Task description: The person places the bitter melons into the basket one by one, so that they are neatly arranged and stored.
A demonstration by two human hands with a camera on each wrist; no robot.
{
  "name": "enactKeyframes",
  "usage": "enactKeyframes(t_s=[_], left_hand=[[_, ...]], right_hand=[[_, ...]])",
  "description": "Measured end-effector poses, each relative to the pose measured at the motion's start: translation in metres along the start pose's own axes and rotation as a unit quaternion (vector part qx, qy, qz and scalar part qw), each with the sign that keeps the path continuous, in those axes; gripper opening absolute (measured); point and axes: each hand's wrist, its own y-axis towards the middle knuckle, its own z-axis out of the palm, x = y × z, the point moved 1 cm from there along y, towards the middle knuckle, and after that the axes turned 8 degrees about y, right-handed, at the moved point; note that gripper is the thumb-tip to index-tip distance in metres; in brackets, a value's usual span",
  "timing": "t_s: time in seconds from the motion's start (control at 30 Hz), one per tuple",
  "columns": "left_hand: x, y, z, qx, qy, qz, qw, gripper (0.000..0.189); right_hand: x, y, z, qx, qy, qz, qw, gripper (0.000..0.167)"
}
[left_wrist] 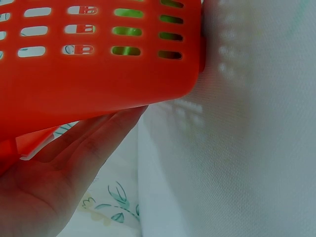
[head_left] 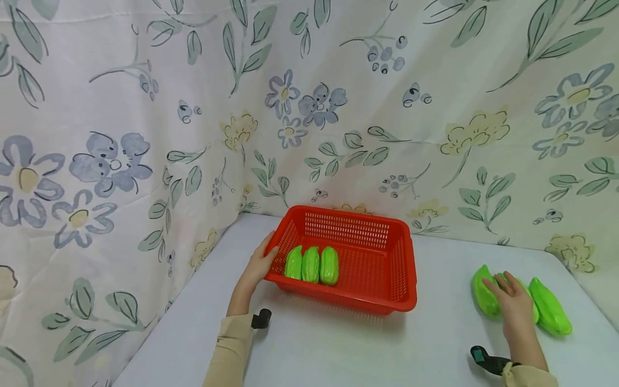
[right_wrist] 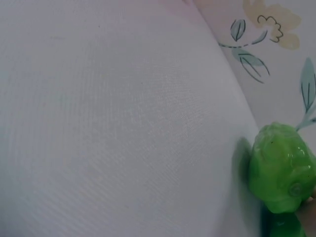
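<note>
One steady grip suits the left hand point(head_left: 259, 267), holding the red basket point(head_left: 348, 298); the right hand point(head_left: 515, 304), its hold unclear, should wrap squarely around one green fruit point(head_left: 484, 295).

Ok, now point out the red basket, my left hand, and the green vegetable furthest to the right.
Red basket point(head_left: 368, 271): head view, bare floor inside it.
Left hand point(head_left: 256, 267): head view, middle of the hand.
Rightmost green vegetable point(head_left: 550, 308): head view, middle of its body.
</note>
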Motion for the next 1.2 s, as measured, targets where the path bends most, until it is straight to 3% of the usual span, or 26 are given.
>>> enactKeyframes(t_s=[0.57,1.2], left_hand=[[0.003,0.003,0.0,-0.001,0.007,-0.001,1.0,0.057],[0.002,0.004,-0.001,-0.001,0.011,0.003,0.9999,0.057]], right_hand=[[-0.01,0.006,-0.002,-0.015,-0.039,-0.014,0.999,0.077],[0.001,-0.005,0.011,-0.007,0.019,-0.002,0.9998,0.077]])
